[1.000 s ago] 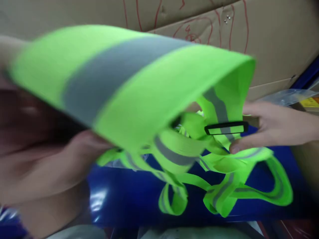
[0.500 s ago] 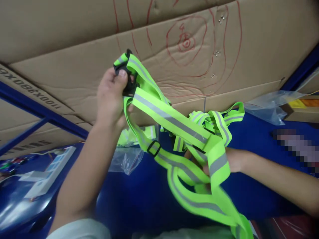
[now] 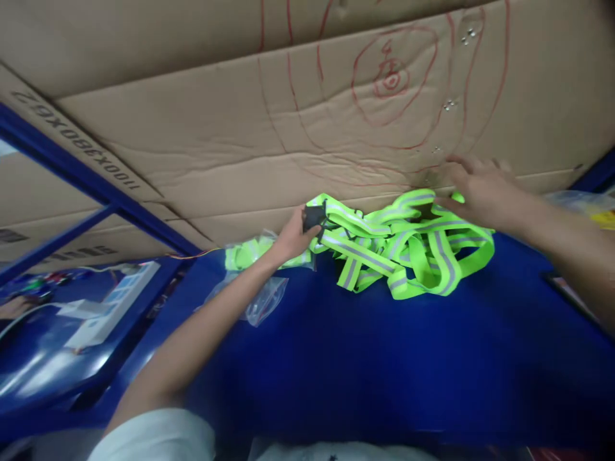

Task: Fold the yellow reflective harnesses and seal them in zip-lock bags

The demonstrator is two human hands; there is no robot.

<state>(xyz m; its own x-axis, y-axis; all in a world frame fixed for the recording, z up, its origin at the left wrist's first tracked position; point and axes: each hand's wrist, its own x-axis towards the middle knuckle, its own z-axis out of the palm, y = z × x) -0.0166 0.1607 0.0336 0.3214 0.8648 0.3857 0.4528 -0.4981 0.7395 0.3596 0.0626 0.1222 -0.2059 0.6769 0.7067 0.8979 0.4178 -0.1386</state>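
My left hand [image 3: 294, 235] is closed around the black plastic buckle [image 3: 314, 218] of a reflective strap harness. The neon-green harness straps [image 3: 444, 259], each with a grey stripe, lie in a loose heap on the blue table against the cardboard. Over the heap's right end is my right hand [image 3: 480, 187], slightly blurred, its fingers apart and nothing held in them. A bit of green strap shows beside its thumb; whether they touch I cannot tell. Other straps lie tangled under the buckle end, so single pieces are hard to separate.
Behind the straps stands a cardboard wall [image 3: 192, 141] with red drawn rings. A clear bag of green straps [image 3: 250, 253] and a crumpled clear bag [image 3: 264, 301] lie left of the heap. A white power strip [image 3: 115, 307] and another person's hand [image 3: 14, 307] are further left.
The harness has come down from in front of the cardboard onto the heap, my left hand still on its buckle. My right hand has left the straps and moved up and right.
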